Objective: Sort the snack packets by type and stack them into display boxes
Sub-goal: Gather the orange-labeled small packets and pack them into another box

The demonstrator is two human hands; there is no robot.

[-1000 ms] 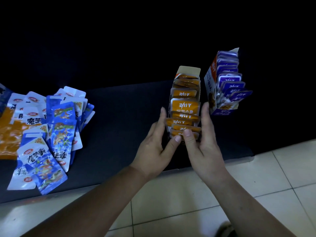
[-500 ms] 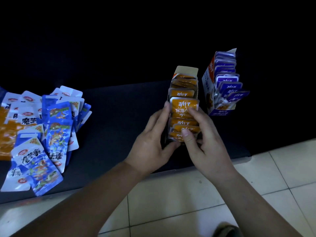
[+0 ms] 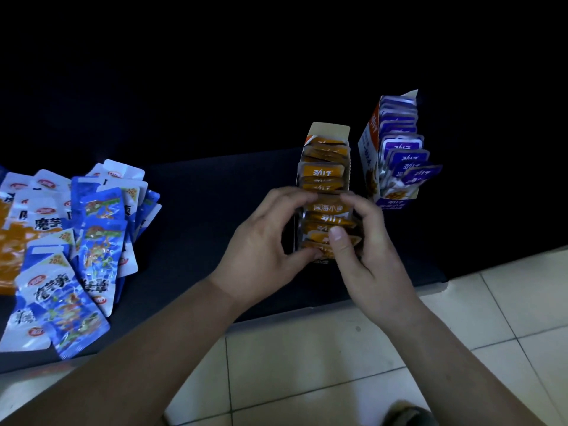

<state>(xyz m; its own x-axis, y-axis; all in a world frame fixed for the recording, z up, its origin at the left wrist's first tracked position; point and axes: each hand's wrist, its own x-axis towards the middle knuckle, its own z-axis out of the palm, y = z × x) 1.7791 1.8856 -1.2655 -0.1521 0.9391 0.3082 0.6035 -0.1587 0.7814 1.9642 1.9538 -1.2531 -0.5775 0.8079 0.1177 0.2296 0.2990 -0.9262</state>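
- At the far left edge of the dark surface [image 3: 215, 195], a patch of loose orange wrappers [image 3: 12, 250] is cut off by the frame. How many lie there cannot be told.
- Beside them lies an overlapping heap of blue-and-white packets [image 3: 89, 241]. Most are partly covered by others, and the lowest reach the near edge.
- The left hand [image 3: 264, 244] grips the orange packets [image 3: 327, 216]: fingers curled over their left side, thumb tucked against the near end.
- These packets stand on edge in the orange display box [image 3: 330, 132], right of middle by the near edge. Its far flap stands up, and both hands hide its near wall.
- The right hand [image 3: 368, 259] curls over the packets' right side, its thumb pressed onto the nearest ones.
- Just to the right, not touching, stands the purple display box [image 3: 368, 149]. It is packed with purple packets [image 3: 402, 149], the front few leaning out rightward.
- Behind everything the far part of the surface is lost in blackness.
- On the tiled floor [image 3: 307, 364], a dark shape [image 3: 405, 415] is cut off by the bottom edge and is too dim to identify.
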